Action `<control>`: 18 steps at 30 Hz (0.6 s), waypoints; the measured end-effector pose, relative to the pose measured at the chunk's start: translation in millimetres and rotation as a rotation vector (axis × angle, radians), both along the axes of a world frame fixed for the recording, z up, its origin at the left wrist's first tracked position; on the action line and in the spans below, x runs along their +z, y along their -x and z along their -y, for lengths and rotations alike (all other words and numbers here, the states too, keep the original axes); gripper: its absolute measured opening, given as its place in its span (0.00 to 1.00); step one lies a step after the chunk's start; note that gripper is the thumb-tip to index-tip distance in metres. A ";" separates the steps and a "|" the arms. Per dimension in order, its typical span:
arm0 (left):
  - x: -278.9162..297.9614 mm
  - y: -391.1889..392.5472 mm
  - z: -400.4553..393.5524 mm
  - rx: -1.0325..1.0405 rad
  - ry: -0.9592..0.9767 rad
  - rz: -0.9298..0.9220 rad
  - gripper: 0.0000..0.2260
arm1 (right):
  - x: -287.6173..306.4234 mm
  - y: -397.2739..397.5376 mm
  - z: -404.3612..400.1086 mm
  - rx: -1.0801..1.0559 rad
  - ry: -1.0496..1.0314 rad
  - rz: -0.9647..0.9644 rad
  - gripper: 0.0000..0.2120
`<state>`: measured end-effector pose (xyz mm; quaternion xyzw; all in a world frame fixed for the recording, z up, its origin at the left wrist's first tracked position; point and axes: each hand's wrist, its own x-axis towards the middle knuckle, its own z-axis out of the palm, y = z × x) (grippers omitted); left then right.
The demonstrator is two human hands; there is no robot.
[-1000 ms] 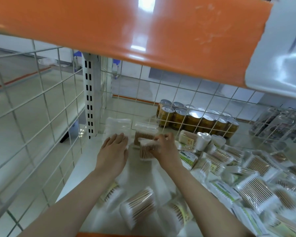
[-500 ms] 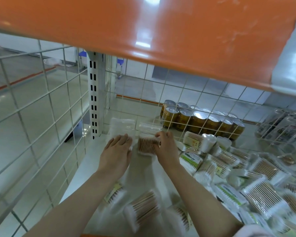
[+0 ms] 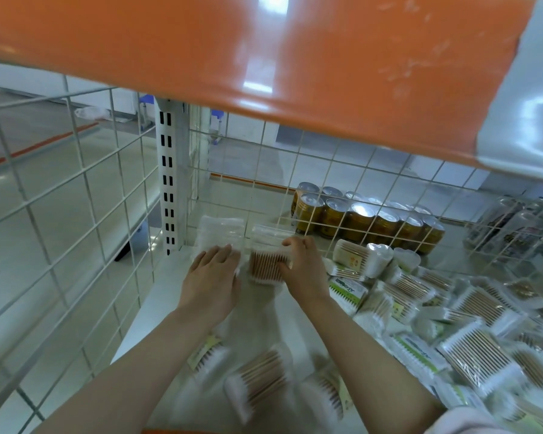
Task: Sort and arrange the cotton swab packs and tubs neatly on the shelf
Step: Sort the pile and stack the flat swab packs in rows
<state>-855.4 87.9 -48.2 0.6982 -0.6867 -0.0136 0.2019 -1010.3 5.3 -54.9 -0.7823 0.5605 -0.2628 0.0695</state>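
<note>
- At back-left corner of shelf [image 3: 157, 296]: left hand [image 3: 212, 278] flat, fingers [image 3: 215, 253] straight, pressing on clear pack stack [image 3: 221, 231] against rear wire grid [image 3: 342, 170].
- Just right of that: right hand [image 3: 304, 267] curled round brown-stemmed swab pack [image 3: 267, 264], fingers grasping its right edge, setting it onto or against second stack [image 3: 271, 231]; which of the two, cannot tell.
- Step in hand, by judgement: building neat rows in corner.
- Heaped to right, unsorted: loose packs and tubs [image 3: 452, 308]; more blurred packs [image 3: 257, 377] between forearms.
- Next move likely calls for: squaring pack flush with stack, letting go, reaching right for matching pack without toppling piles.
</note>
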 end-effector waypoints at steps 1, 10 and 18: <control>2.1 1.6 -0.3 0.008 0.002 -0.005 0.21 | 1.4 1.4 -0.9 -0.010 -0.005 -0.001 0.17; 20.9 28.0 -12.7 -0.106 0.054 -0.059 0.28 | 11.6 29.2 -22.5 -0.033 0.021 0.021 0.16; 16.3 64.5 -23.0 -0.185 -0.059 -0.089 0.16 | 15.4 80.4 -44.6 -0.094 0.011 0.043 0.13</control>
